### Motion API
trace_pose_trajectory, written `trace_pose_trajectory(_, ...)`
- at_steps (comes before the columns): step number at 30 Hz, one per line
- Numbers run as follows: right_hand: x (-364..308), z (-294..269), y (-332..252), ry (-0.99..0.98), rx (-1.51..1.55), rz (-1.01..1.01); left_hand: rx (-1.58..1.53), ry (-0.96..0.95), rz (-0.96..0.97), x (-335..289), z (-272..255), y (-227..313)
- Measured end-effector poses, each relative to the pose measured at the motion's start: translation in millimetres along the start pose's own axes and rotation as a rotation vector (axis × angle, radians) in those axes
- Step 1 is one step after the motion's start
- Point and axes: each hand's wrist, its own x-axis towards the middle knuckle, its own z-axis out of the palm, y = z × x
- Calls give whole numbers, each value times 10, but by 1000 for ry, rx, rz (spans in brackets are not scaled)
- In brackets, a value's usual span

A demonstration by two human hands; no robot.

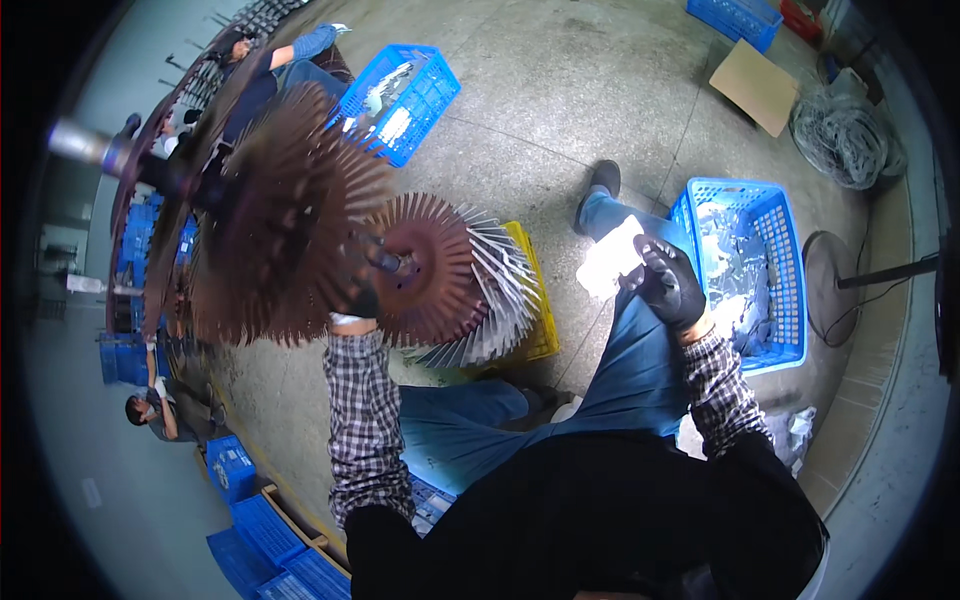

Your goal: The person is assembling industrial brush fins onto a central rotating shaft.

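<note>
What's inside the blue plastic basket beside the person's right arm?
Inside the blue plastic basket, many flat, shiny pieces lie jumbled, some glaring white, others dark. The basket's bottom and anything deeper are covered, so they cannot be seen.

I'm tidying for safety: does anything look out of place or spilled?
Slightly: a cardboard sheet sits askew by the far blue crate, and a grey coil near it looks loose and tangled. No spill is evident. The white piece in the right hand is too glare-washed to judge.
</note>
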Motion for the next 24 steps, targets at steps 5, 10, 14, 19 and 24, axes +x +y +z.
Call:
trace_pose_trajectory(5, 154, 402, -469, 117, 261, 463, 278, -1, 180, 117, -316, -181)
trace_pose_trajectory(10, 205, 769, -417, 85, 254, 425, 236, 64, 138, 286, -383, -230)
trace_pose_trajectory(14, 106, 1081, -485, 92, 30, 414, 436, 65, 201, 369, -434, -169)
trace_pose_trajectory(19, 117, 1292, -544, 39, -378, 314, 367, 137, 182, 349, -365, -159)
trace_pose_trajectory(24, 116, 1460, -368, 53, -548, 104, 348, 212, 176, 436, -434, -156)
